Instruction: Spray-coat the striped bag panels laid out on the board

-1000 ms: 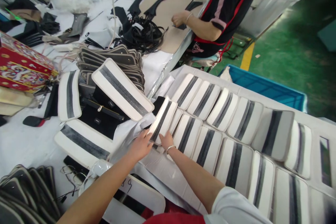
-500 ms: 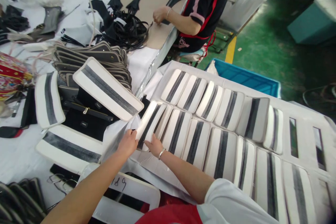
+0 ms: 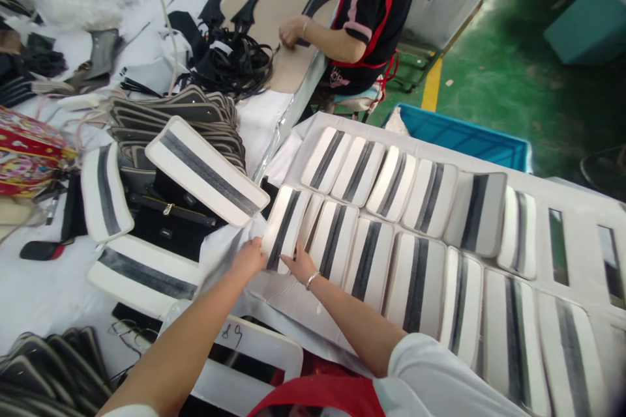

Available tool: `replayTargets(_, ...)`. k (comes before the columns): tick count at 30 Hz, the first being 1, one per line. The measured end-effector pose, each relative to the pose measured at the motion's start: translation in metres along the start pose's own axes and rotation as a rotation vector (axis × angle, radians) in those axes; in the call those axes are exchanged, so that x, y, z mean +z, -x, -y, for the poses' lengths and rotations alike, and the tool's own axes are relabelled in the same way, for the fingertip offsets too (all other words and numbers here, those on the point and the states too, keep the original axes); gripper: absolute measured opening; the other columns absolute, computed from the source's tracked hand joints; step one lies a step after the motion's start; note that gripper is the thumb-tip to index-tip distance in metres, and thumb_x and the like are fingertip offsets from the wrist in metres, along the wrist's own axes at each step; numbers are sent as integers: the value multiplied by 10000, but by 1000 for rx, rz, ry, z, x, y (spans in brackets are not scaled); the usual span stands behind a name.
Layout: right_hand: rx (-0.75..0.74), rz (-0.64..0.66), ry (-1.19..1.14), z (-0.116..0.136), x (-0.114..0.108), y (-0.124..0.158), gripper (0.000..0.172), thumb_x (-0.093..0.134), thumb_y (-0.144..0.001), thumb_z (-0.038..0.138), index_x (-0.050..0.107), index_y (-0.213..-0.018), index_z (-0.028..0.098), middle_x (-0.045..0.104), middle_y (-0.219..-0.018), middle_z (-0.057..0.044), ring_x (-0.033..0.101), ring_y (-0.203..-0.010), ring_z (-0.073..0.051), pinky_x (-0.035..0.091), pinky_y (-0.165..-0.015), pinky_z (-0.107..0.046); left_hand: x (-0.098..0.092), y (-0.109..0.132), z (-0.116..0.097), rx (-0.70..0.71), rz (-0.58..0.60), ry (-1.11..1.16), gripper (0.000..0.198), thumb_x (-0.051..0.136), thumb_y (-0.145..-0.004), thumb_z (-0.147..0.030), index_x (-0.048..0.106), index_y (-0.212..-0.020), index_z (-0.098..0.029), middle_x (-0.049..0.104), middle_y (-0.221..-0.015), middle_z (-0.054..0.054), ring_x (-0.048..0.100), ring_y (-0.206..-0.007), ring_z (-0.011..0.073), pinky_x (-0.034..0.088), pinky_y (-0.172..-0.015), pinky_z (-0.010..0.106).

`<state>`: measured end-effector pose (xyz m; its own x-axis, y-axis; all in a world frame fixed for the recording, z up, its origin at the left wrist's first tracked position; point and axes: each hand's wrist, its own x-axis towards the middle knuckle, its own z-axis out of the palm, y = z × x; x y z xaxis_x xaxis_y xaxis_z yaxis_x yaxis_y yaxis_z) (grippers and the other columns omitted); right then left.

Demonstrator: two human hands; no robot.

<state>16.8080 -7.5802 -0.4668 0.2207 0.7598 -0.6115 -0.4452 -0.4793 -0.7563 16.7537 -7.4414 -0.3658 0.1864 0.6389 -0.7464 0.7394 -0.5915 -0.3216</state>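
A white rounded panel with a dark lengthwise stripe [image 3: 280, 228] is at the left end of the near row on the board. My left hand [image 3: 251, 257] grips its lower left edge, the fingers partly hidden. At the lower right edge, my right hand [image 3: 302, 266] has its thumb over the panel's face and other fingers at the side. Close behind it stands another pale panel [image 3: 312, 212], partly covered. To the right, a similar striped panel [image 3: 334, 234] lies in the same row.
More striped panels fill two rows on the pale board [image 3: 548, 205], which has rectangular slots at right. A loose striped panel [image 3: 208, 172] rests on black pouches [image 3: 166, 231], beside stacked grey-edged pieces [image 3: 176, 117]. A co-worker's hand [image 3: 292, 31] handles black strips. A blue crate [image 3: 464, 137] stands behind.
The held panel was bent between my hands; now it looks flatter, its face turned more upward. My right hand has shifted slightly down its edge. The whole view has moved a little.
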Motion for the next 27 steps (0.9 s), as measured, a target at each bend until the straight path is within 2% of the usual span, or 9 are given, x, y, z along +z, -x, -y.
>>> replayTargets(2, -27, -32, -82, 3, 0, 4, 656, 579, -834, 351, 268, -1385, 177, 634, -1124, -100, 651, -855, -176, 520, -787, -310, -7, -4, -3, 12, 6, 31, 261, 439, -849, -275, 487, -1079, -161, 647, -1009, 125, 623, -981, 248, 463, -802, 336)
replayTargets(4, -45, -65, -144, 4, -1, 9, 620, 521, -863, 373, 258, -1382, 161, 609, -1176, -115, 646, -904, -163, 524, -801, -291, -12, -5, -6, 24, 11, 38, 265, 448, -856, -296, 491, -1083, -167, 662, -988, 117, 635, -960, 244, 465, -792, 331)
replayTargets(7, -52, -103, -191, 4, -2, 11, 513, 501, -863, 348, 350, -1309, 143, 591, -1209, -119, 608, -1039, -159, 495, -899, -284, -11, -1, -9, 17, 3, 29, 292, 504, -830, -258, 489, -1102, -155, 665, -994, 122, 638, -972, 244, 465, -801, 321)
replayTargets(11, -5, -128, -180, 4, -2, -2, 537, 610, -757, 252, 410, -1246, 149, 632, -1124, -92, 620, -990, -178, 496, -903, -333, -3, 4, -6, 47, -17, 77, 422, 560, -810, -332, 466, -1169, -130, 667, -1023, 142, 643, -973, 275, 480, -804, 343)
replayTargets(13, 10, -147, -161, 6, -3, -9, 552, 611, -733, 199, 419, -1249, 150, 628, -1130, -93, 610, -1008, -188, 481, -930, -357, -2, 3, 0, 66, -71, 131, 528, 513, -848, -390, 399, -1283, -114, 658, -1079, 161, 639, -993, 289, 484, -829, 372)
replayTargets(16, -20, -153, -146, 11, -8, -12, 556, 579, -739, 159, 417, -1271, 152, 613, -1163, -96, 593, -1040, -192, 451, -974, -363, -7, -8, 14, 67, -220, 232, 572, 420, -909, -351, 272, -1411, -117, 547, -1303, 176, 577, -1137, 269, 440, -956, 376)
replayTargets(18, -59, -134, -146, 13, -11, -7, 558, 569, -748, 159, 413, -1284, 155, 607, -1175, -90, 589, -1048, -191, 441, -990, -355, -10, -17, 21, 73, -273, 289, 580, 431, -907, -315, 258, -1432, -139, 439, -1422, 152, 507, -1232, 250, 392, -1028, 352)
replayTargets(20, -86, -103, -148, 13, -12, 0, 546, 565, -758, 173, 416, -1283, 153, 605, -1174, -89, 586, -1053, -191, 440, -994, -351, -11, -26, 24, 58, -273, 328, 614, 454, -897, -311, 235, -1454, -170, 411, -1446, 138, 489, -1253, 250, 381, -1043, 356)
replayTargets(27, -71, 113, -166, 1, -1, 25, 472, 533, -785, 204, 440, -1245, 158, 633, -1124, -83, 613, -993, -177, 501, -913, -337, -6, -35, 12, -137, -347, 266, 610, 394, -912, -298, 203, -1474, -155, 612, -1195, 182, 613, -1065, 274, 462, -916, 372)
